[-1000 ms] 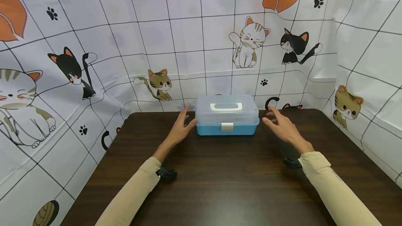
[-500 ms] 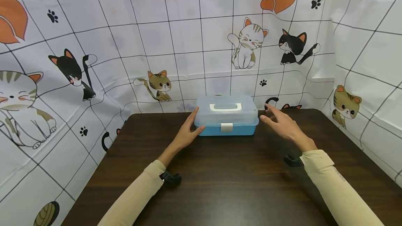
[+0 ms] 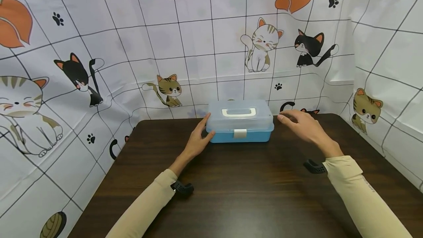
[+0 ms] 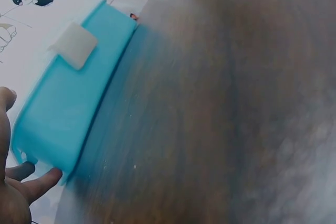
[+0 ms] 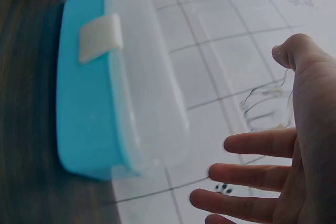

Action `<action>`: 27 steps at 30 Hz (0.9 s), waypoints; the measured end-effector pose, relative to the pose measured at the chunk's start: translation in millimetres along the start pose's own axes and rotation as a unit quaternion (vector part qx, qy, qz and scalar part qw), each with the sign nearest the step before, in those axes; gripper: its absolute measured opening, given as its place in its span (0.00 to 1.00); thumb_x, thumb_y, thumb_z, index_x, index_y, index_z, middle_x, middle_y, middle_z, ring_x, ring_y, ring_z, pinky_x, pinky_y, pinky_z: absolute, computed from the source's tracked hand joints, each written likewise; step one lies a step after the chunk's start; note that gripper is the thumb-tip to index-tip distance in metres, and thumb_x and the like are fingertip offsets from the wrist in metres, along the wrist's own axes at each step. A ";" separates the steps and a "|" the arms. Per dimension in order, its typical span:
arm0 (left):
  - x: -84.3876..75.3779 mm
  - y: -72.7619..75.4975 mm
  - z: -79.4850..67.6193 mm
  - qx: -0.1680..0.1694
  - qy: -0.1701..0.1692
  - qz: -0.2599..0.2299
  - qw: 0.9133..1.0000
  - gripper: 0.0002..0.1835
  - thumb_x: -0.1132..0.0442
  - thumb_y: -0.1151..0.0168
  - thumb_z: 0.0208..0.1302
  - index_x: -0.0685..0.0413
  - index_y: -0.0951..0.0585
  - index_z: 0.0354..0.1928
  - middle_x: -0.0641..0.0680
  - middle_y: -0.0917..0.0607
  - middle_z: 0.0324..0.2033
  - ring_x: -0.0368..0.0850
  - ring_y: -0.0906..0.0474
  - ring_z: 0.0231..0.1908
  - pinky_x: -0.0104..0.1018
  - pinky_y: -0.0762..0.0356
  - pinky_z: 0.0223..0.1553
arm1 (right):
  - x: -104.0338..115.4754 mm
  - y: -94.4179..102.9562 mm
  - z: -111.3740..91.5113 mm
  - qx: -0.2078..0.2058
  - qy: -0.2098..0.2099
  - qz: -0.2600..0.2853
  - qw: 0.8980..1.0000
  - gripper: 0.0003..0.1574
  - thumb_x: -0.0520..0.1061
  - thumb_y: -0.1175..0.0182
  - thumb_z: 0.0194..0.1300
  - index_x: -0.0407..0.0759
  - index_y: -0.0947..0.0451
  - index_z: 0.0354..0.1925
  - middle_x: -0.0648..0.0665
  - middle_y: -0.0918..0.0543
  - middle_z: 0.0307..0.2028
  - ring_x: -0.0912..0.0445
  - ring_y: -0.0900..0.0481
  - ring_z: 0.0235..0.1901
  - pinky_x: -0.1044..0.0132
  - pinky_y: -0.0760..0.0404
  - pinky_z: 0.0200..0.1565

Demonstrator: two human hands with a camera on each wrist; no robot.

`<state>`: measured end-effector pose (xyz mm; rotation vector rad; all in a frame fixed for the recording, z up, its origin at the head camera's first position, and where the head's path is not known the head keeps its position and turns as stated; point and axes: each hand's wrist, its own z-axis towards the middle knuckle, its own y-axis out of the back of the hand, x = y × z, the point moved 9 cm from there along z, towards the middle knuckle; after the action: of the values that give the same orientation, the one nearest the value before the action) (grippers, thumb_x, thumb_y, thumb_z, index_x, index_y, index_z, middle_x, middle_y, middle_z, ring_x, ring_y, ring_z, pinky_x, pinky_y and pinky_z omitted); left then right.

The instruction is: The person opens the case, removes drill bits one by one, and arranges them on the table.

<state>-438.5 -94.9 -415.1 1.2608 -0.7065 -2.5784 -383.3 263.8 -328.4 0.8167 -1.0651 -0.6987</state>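
A plastic storage box (image 3: 240,126) with a blue base, a clear lid, a white handle (image 3: 238,112) and a white front latch (image 3: 240,133) stands at the table's back edge. My left hand (image 3: 197,139) lies at the box's left end, fingers stretched along its side and thumb at the front corner. In the left wrist view, its fingertips (image 4: 50,178) touch the blue end wall. To the right of the box hovers my right hand (image 3: 305,126), apart from it. The right wrist view shows its fingers (image 5: 247,174) spread and fairly straight, holding nothing.
The dark wooden table (image 3: 241,190) runs toward me from the box. A white curtain (image 3: 198,39) printed with cats hangs behind the table and along both sides. Each wrist wears a black band, the left band (image 3: 182,188) resting low over the tabletop.
My left hand has moved right onto the box's left end. The right hand has turned slightly and drawn a little away to the right. The box has stayed put.
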 end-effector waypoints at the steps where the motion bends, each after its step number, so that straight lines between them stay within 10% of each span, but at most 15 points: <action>1: 0.5 -0.4 -0.5 -0.001 0.003 -0.002 1.000 0.39 0.53 0.40 0.76 0.35 0.47 0.82 0.51 0.45 0.78 0.59 0.37 0.70 0.56 0.32 0.63 | 3.8 0.9 -0.2 0.001 0.005 0.008 1.000 0.42 0.71 0.56 0.77 0.45 0.28 0.70 0.37 0.21 0.60 0.40 0.22 0.55 0.31 0.31 0.52; 7: 1.1 -1.4 -2.3 -0.012 -0.003 -0.008 1.000 0.40 0.53 0.38 0.75 0.36 0.46 0.82 0.50 0.44 0.78 0.63 0.35 0.69 0.62 0.30 0.60 | 23.2 -12.1 0.1 0.048 0.022 0.104 0.993 0.36 0.67 0.56 0.80 0.42 0.19 0.57 0.46 0.15 0.39 0.46 0.16 0.36 0.46 0.21 0.43; 27: -3.7 0.3 -5.0 -0.055 -0.036 0.043 0.997 0.37 0.56 0.37 0.75 0.40 0.41 0.80 0.55 0.37 0.74 0.59 0.30 0.65 0.55 0.26 0.58 | 30.4 -110.0 12.1 0.190 -0.058 0.295 0.935 0.54 0.73 0.67 0.79 0.25 0.30 0.65 0.33 0.13 0.41 0.42 0.16 0.29 0.60 0.29 0.30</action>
<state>-432.3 -95.4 -415.0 1.0867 -0.6086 -2.5659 -395.8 178.4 -404.0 0.7272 -1.4924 -0.0266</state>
